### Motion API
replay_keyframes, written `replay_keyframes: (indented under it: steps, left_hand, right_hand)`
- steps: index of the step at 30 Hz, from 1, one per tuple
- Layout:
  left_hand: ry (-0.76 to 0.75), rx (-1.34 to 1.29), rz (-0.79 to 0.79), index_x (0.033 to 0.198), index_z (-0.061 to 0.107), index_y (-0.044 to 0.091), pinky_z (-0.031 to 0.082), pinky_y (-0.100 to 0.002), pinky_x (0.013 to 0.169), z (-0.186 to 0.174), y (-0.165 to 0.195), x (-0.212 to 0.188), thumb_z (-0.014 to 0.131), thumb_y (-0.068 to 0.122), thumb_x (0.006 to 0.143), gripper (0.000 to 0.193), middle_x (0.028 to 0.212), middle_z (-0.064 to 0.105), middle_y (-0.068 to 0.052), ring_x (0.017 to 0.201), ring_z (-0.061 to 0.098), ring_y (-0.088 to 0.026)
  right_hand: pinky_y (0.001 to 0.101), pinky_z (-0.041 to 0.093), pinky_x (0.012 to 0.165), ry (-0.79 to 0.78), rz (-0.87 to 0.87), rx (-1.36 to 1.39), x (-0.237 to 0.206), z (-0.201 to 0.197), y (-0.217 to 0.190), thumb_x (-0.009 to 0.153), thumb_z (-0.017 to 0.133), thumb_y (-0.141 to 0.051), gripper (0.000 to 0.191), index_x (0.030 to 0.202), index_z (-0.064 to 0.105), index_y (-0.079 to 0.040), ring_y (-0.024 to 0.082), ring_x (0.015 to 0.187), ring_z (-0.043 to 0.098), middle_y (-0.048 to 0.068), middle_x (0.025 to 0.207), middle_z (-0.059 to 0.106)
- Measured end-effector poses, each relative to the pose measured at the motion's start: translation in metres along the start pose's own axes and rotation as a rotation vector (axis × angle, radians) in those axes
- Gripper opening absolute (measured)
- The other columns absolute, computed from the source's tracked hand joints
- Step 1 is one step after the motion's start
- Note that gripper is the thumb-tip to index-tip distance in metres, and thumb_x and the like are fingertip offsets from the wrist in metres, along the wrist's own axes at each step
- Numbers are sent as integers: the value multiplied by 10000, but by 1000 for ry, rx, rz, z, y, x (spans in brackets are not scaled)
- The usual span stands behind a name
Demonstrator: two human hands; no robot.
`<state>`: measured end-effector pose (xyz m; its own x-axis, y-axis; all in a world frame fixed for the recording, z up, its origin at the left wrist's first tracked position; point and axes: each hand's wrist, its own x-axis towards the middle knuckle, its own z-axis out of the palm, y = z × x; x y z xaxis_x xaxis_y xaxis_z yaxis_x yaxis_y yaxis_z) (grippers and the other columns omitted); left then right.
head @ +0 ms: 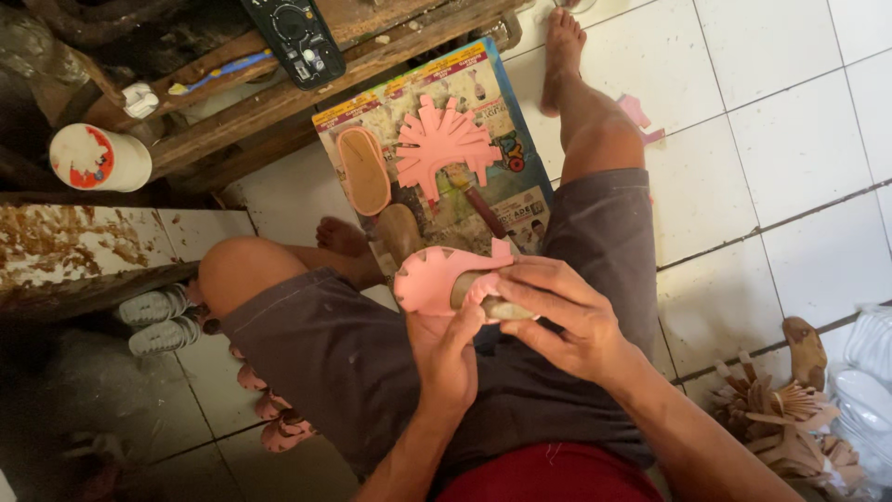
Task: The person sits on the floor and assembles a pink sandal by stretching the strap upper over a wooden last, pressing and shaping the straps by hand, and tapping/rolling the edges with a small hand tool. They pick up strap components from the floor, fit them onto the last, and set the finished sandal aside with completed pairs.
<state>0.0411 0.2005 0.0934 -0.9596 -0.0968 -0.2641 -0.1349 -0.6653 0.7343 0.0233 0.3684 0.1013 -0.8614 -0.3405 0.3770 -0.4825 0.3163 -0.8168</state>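
Head view: a small pink shoe upper (435,277) is held over the lap, above the grey shorts (372,358). The left hand (444,358) is cupped beneath it, fingers curled up against its near edge. The right hand (557,311) is closed over a brownish form (483,296), likely a last, partly seen inside the upper; fingers are together and clamped on it. The step in hand is judged to be the fitting of the upper around the form. A firm pull on the pink tabs and a steady grip on the form would seem called for next; slipping of the thin material is the likely trouble.

On the tiled floor (790,112) ahead, a printed cardboard sheet (465,209) is laid. On it are seen a flat pink cut piece with radiating tabs (446,144), a tan insole (363,170) and a brush or tool with a dark handle (483,212). A glue-stained white tin (98,156) is set at the left, near a wooden bench (279,93). A heap of tan cut pieces (790,418) is lying at the right, well apart. Nothing is seen between the hands and the sheet.
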Motion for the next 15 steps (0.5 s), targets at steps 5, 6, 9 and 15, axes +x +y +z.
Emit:
replay_keyframes:
  steps: [5,6,9,15]
  left_hand:
    - [-173,736,380,1159,629,60,471,-381,1010,4,12,-6,740,-41,784,404,1096,680,-88,1089,619,-245]
    - [-187,737,389,1165,625,59,477,-385,1004,3,12,-7,750,-38,771,425,1100,678,-93,1086,621,-247]
    - [-98,47,60,1343,530,-57,539,-377,988,1,6,-14,712,20,859,523,1246,653,-135,1113,660,-227]
    - [-31,-44,54,1357,518,-58,545,-391,1030,-7,-5,-21,672,6,875,510,1241,657,-145,1132,676,-245]
  right_hand:
    - [472,523,1045,31,-110,-5,-8,-1,4,754,896,-155,541,1236,685,-29,373,1236,600,188,1316,589]
    - [478,520,1054,50,-132,23,-9,-1,5,747,904,-176,550,1232,684,-39,374,1243,594,191,1322,588]
    - [460,530,1041,104,-143,60,-15,2,4,762,917,-172,541,1235,686,-49,348,1221,597,166,1304,583]
    - [390,518,1000,105,11,180,-21,10,1,767,915,-99,553,1267,693,-16,272,1165,610,145,1295,559]
